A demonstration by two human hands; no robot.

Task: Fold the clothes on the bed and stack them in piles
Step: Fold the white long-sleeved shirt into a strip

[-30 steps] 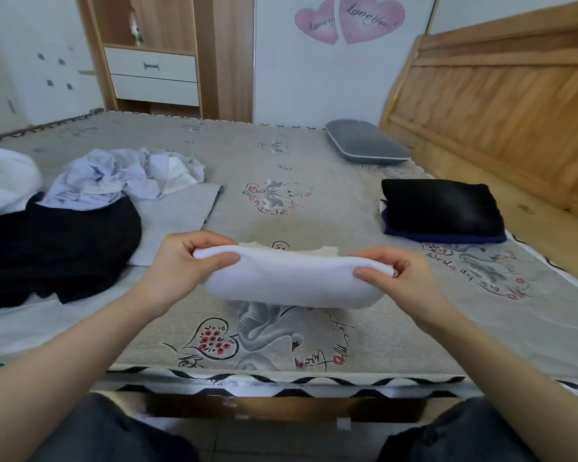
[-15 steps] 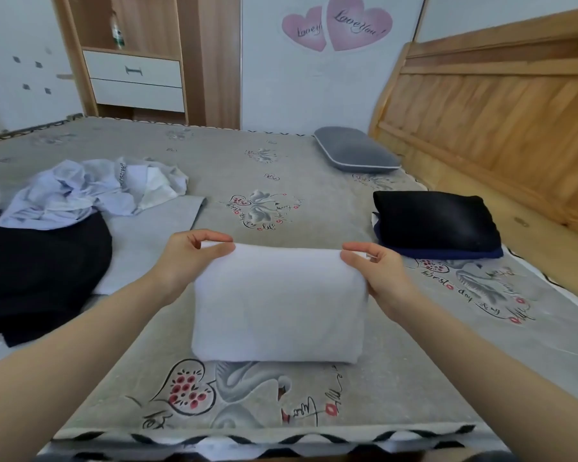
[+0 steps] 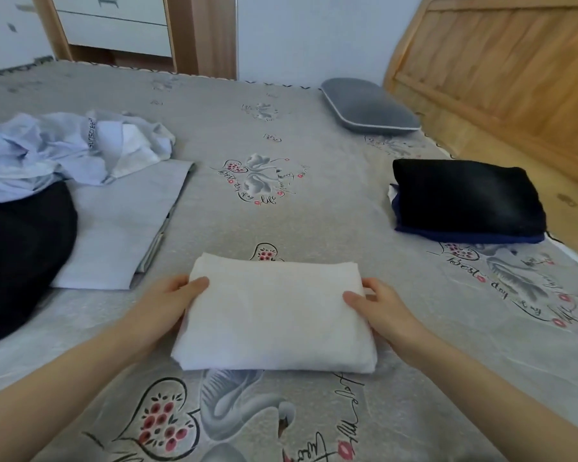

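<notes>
1. The bed, spread with a grey printed cover, carries everything; its near edge lies towards the wearer and a wooden headboard runs along its right side.
2. A heap of unfolded clothes is seen at the left edge of the bed: a black garment, a pale blue crumpled shirt and a flat light grey piece beneath them. These are judged to be the work still left.
3. A finished pile, black on top of dark blue, rests near the right edge of the bed, well apart from the heap.
4. The folded white garment lies flat near the near edge of the bed, about midway along it; its fold is judged complete.
5. The left hand grips the garment's left side, thumb laid on top and fingers hidden under the edge.
6. The right hand grips the right side likewise.
7. The step in hand is judged to be the transfer to a pile. The next move calls for an even lift by both sides, so that the layers are kept together, and a level setting-down on or beside the finished pile.
</notes>
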